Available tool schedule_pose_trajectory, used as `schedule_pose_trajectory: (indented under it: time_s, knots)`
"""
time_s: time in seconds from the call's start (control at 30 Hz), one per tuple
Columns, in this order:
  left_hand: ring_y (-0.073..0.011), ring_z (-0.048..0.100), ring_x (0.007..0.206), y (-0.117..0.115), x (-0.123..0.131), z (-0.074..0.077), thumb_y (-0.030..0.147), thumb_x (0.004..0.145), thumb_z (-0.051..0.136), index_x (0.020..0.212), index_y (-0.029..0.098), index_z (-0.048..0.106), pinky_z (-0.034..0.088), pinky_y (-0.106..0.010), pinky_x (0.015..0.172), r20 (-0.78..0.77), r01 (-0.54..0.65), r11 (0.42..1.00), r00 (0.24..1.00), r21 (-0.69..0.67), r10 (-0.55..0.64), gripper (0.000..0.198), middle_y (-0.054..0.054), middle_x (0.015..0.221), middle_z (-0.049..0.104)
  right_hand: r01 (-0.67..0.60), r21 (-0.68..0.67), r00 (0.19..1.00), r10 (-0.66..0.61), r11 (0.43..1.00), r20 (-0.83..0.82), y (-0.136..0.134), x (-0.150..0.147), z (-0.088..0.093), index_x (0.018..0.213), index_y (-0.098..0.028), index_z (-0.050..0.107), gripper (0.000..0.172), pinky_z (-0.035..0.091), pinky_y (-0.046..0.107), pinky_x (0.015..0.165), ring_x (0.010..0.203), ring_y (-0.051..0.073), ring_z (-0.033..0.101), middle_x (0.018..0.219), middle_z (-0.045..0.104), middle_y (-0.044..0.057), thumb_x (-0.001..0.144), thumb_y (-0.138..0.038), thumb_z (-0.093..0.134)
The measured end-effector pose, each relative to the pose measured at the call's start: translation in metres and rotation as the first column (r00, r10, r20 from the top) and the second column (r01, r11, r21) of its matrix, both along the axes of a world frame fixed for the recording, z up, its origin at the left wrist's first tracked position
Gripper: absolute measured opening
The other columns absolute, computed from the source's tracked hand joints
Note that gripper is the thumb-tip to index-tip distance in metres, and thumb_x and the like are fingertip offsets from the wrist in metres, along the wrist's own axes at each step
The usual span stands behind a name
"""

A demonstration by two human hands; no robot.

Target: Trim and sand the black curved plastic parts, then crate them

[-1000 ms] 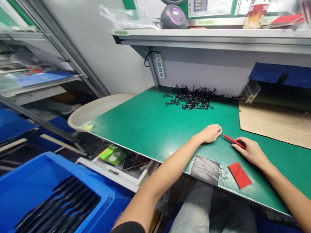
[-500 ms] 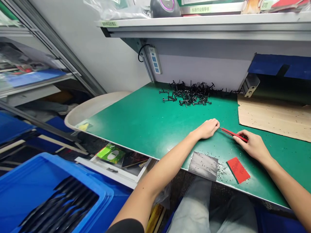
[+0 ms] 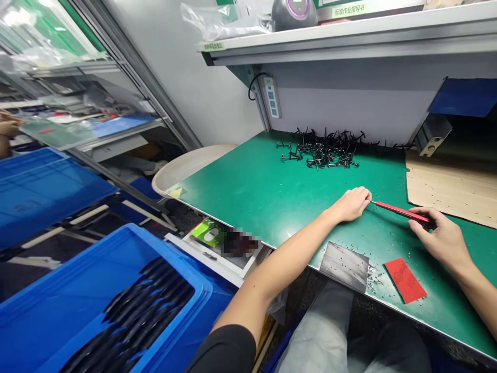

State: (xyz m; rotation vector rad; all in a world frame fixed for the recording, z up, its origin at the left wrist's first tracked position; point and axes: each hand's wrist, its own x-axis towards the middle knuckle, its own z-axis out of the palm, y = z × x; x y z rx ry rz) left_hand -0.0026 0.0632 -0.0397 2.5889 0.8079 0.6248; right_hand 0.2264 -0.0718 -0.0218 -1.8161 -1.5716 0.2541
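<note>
My right hand [image 3: 438, 233] is shut on a pair of red-handled tweezers [image 3: 399, 211], which lie almost level above the green mat [image 3: 248, 191]. Their thin tip ends right by the curled fingers of my left hand [image 3: 351, 204], which rests on the mat. I see nothing held in the left hand, though a tiny part could be hidden there. Near my hands lie a grey square plate [image 3: 344, 266] dotted with small black bits and a red pad [image 3: 406, 280]. A heap of black T-shaped pins [image 3: 320, 150] sits at the back of the mat.
A cardboard sheet [image 3: 450, 191] lies at the right, and a beige round tray [image 3: 190, 166] sits past the left edge. A blue crate [image 3: 116, 311] of long black parts stands low at left. A shelf [image 3: 310, 46] overhangs the bench. A co-worker's hand [image 3: 8, 124] shows far left.
The whole scene has shifted right in view as my head turned. My right hand sits slightly farther from my left, the tweezers lie flatter, and a co-worker's hand has appeared at far left.
</note>
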Motion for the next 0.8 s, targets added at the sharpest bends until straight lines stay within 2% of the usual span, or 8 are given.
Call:
schedule_pose_trajectory:
  time_s: [0.17, 0.37, 0.5, 0.63, 0.8]
  knots:
    - [-0.0217, 0.052, 0.102, -0.002, 0.001, 0.004, 0.02, 0.101, 0.036, 0.099, 0.019, 0.05, 0.04, -0.035, 0.093, 0.038, -0.004, 1.0, 0.999, 0.027, 0.003, 0.014, -0.008, 0.108, 0.058, -0.003, 0.009, 1.0, 0.003, 1.0, 0.029, 0.0, -0.001, 0.001, 0.101, -0.025, 0.068, 0.04, 0.043, 0.032, 0.057, 0.051, 0.016, 0.049, 0.079, 0.069, 0.002, 0.076, -0.054, 0.056]
    - [-0.0206, 0.052, 0.101, -0.002, 0.0, 0.007, 0.02, 0.102, 0.035, 0.099, 0.019, 0.05, 0.04, -0.033, 0.092, 0.094, -0.017, 0.998, 0.996, 0.063, 0.011, 0.015, -0.008, 0.109, 0.058, -0.061, -0.041, 0.996, 0.063, 0.997, 0.067, 0.004, 0.005, -0.008, 0.097, -0.026, 0.068, 0.038, 0.047, 0.033, 0.064, 0.069, 0.023, 0.064, 0.082, 0.07, 0.003, 0.075, -0.056, 0.057]
    - [-0.0199, 0.053, 0.099, 0.0, 0.0, 0.005, 0.021, 0.102, 0.035, 0.099, 0.019, 0.05, 0.042, -0.032, 0.092, 0.116, -0.001, 0.998, 0.993, 0.061, -0.006, 0.016, -0.007, 0.107, 0.059, -0.064, -0.059, 0.995, 0.068, 0.996, 0.067, 0.005, 0.006, -0.009, 0.098, -0.026, 0.068, 0.038, 0.047, 0.034, 0.066, 0.069, 0.023, 0.065, 0.084, 0.071, 0.002, 0.076, -0.055, 0.057]
    - [-0.0197, 0.055, 0.103, 0.003, 0.002, 0.003, 0.02, 0.101, 0.038, 0.101, 0.019, 0.051, 0.043, -0.032, 0.096, 0.143, 0.011, 0.999, 0.99, 0.049, -0.018, 0.013, -0.008, 0.109, 0.061, -0.106, -0.033, 0.992, 0.108, 0.994, 0.064, 0.006, 0.006, -0.009, 0.098, -0.025, 0.067, 0.035, 0.047, 0.036, 0.069, 0.078, 0.026, 0.067, 0.089, 0.072, 0.003, 0.078, -0.052, 0.057]
    - [-0.0223, 0.057, 0.105, 0.005, 0.003, -0.002, 0.021, 0.099, 0.042, 0.107, 0.018, 0.051, 0.045, -0.037, 0.098, 0.207, 0.003, 1.0, 0.978, 0.021, -0.007, 0.013, -0.01, 0.11, 0.062, -0.125, -0.002, 0.991, 0.125, 0.992, 0.058, 0.008, 0.003, -0.011, 0.1, -0.023, 0.067, 0.033, 0.05, 0.036, 0.076, 0.083, 0.025, 0.068, 0.095, 0.073, 0.006, 0.082, -0.048, 0.055]
